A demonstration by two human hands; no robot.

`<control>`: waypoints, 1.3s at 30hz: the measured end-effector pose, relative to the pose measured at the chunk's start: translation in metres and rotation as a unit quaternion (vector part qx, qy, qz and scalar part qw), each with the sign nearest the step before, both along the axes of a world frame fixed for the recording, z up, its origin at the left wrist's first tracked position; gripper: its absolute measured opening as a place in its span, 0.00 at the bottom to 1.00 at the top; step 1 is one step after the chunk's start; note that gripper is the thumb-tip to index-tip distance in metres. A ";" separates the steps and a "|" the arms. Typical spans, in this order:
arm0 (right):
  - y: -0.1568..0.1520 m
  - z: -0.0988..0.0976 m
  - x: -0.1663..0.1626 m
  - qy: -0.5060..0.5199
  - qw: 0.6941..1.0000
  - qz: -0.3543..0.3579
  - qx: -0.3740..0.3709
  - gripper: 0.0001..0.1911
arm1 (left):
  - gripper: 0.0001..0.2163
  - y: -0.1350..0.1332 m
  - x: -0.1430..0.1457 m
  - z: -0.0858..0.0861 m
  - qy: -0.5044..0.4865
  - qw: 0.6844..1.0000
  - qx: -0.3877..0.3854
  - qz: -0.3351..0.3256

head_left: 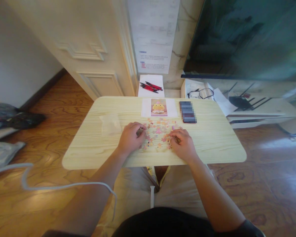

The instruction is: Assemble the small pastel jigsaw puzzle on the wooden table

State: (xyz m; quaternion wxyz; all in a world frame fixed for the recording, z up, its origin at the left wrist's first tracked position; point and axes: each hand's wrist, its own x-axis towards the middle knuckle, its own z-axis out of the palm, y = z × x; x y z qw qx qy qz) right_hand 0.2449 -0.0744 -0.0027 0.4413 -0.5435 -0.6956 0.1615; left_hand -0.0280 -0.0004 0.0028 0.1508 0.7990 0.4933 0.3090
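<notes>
Many small jigsaw puzzle pieces (158, 131) in pink, orange and yellow lie loose across the middle of a light wood-grain table (212, 141). At their left edge is my left hand (132, 136), its fingers curled and the thumb bent toward the index finger. My right hand (184, 144) rests at the right edge of the pieces, fingertips drawn together over a few orange ones. What either hand pinches, if anything, is too small to make out. Behind the pieces lies a white sheet with a printed picture (159, 107) of a yellow cartoon figure in a pink hat.
A phone (187, 112) lies right of the picture sheet, and a translucent bag (110, 124) lies on the left. Red and black pens (151, 87) rest on paper beyond the far edge. A white cable (71, 185) crosses over my left forearm. A router (240, 103) stands at the right.
</notes>
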 end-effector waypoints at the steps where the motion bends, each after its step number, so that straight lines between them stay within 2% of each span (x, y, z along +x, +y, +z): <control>1: 0.000 0.000 0.000 0.000 1.000 0.001 -0.001 0.11 | 0.07 0.000 -0.001 -0.001 -0.015 1.000 -0.004 0.013; 5: 0.000 0.000 0.000 0.001 1.000 0.001 -0.002 0.10 | 0.09 0.001 -0.002 -0.002 -0.032 0.999 -0.010 0.034; 13: -0.001 0.002 -0.002 -0.030 0.999 -0.005 -0.008 0.11 | 0.14 -0.007 0.005 0.002 0.078 0.995 0.039 -0.055; 21: -0.003 0.005 -0.006 -0.107 0.994 -0.006 0.008 0.12 | 0.15 -0.006 0.005 0.002 0.085 0.991 0.030 -0.094; 25: -0.005 0.006 -0.012 -0.187 0.982 -0.008 0.000 0.23 | 0.15 -0.006 0.005 0.004 0.086 0.990 0.028 -0.107; 27: -0.005 0.006 -0.016 -0.209 0.978 -0.008 -0.010 0.25 | 0.15 -0.006 0.004 0.005 0.089 0.990 0.027 -0.106; 39: -0.006 0.006 -0.015 -0.193 0.981 -0.020 -0.005 0.20 | 0.15 -0.006 0.004 0.005 0.084 0.990 0.024 -0.111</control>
